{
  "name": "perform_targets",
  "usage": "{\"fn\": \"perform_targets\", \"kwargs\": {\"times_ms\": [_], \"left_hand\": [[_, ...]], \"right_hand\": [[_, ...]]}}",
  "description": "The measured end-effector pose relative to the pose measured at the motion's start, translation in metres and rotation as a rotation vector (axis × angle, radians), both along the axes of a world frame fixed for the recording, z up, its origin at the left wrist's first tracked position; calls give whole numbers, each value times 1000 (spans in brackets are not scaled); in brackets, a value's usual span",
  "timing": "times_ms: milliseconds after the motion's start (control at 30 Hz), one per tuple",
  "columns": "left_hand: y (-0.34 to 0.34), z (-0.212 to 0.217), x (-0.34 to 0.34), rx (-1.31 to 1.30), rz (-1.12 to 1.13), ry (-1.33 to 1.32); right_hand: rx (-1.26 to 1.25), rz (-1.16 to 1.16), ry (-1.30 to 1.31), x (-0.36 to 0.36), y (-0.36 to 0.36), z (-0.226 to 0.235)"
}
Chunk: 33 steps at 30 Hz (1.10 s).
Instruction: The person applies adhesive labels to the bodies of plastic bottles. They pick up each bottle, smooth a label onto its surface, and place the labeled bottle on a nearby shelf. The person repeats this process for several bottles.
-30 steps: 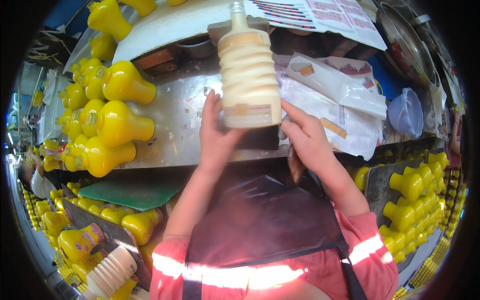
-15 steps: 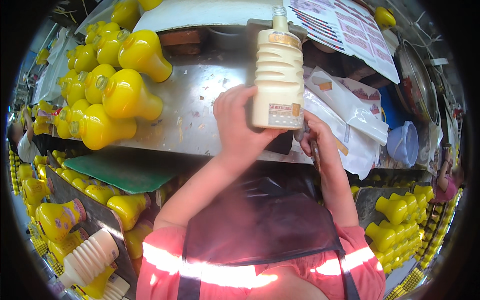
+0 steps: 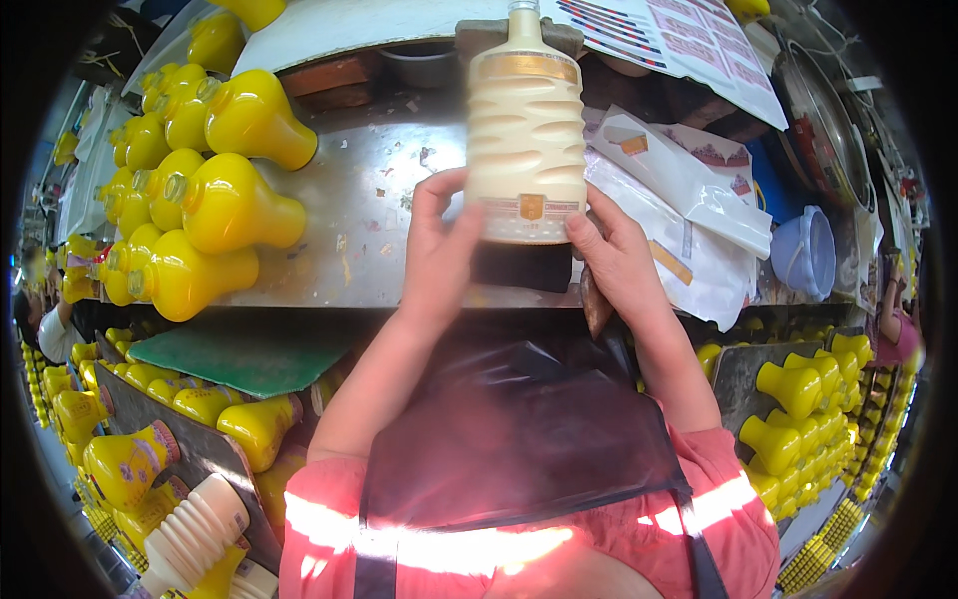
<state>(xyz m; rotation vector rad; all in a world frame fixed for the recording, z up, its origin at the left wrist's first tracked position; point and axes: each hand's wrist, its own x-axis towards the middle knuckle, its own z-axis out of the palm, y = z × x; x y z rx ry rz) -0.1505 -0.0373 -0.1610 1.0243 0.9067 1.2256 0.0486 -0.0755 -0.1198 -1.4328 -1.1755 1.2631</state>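
Note:
A cream ribbed bottle (image 3: 525, 120) with a gold band near its neck and a small label at its base stands upright over the steel worktop (image 3: 369, 210). My left hand (image 3: 439, 250) grips its lower left side. My right hand (image 3: 619, 262) presses the lower right side at the label. A dark block (image 3: 519, 268) lies under the bottle's base. My forearms come up from the lower edge, over a dark apron (image 3: 519, 429).
Yellow bulb-shaped bottles (image 3: 215, 200) lie piled on the left of the worktop. More yellow bottles (image 3: 808, 399) fill crates on both sides. A green mat (image 3: 239, 354), white label sheets (image 3: 679, 200), a printed sheet (image 3: 679, 45) and a pale blue bowl (image 3: 803, 252) lie around.
The cream bottle has been turned upright and squared up, and both hands have shifted to its lower sides. The view has swung slightly.

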Motion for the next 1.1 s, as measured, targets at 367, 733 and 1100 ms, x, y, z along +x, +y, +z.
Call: {"fn": "perform_targets", "kwargs": {"times_ms": [367, 733, 1100], "left_hand": [[1, 4, 3, -19, 14, 1], [0, 8, 5, -70, 12, -24], [0, 7, 5, -57, 5, -19]], "right_hand": [[-42, 0, -1, 4, 0, 2], [-38, -11, 63, 3, 0, -4], [-23, -26, 104, 3, 1, -6]]}}
